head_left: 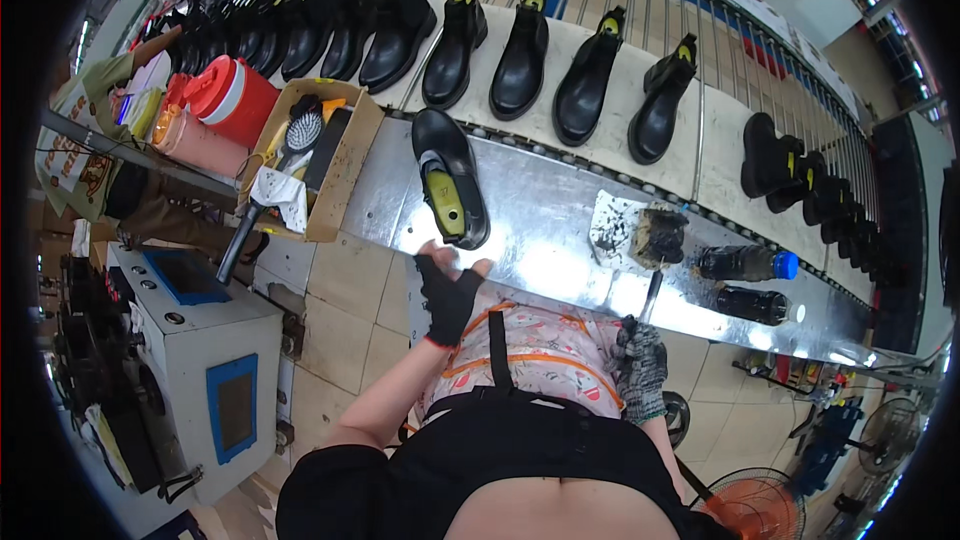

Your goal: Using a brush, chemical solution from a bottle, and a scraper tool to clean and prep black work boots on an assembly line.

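A black ankle boot (478, 202) lies on the shiny metal bench (545, 210), its opening toward me and a yellow-green insole showing inside. Just below its heel end is my left hand (450, 295), in a black fingerless glove, thumb and fingers apart and holding nothing. My right hand (642, 370), in a grey knitted glove, is closed around a slim stick-like tool (653, 292) that points up toward the bench; I cannot make out its kind. Beyond that tool, a dark, stained sponge-like block (661, 236) sits on a smeared white sheet (612, 230).
Black boots (519, 60) line the pale conveyor (715, 110) behind the bench. Two dark-liquid bottles (745, 263) lie at the right. A cardboard box (345, 165) of brushes and tools and a red jug (235, 100) stand left. Also there: a grey machine (190, 340), another person (95, 130), an orange fan (755, 505).
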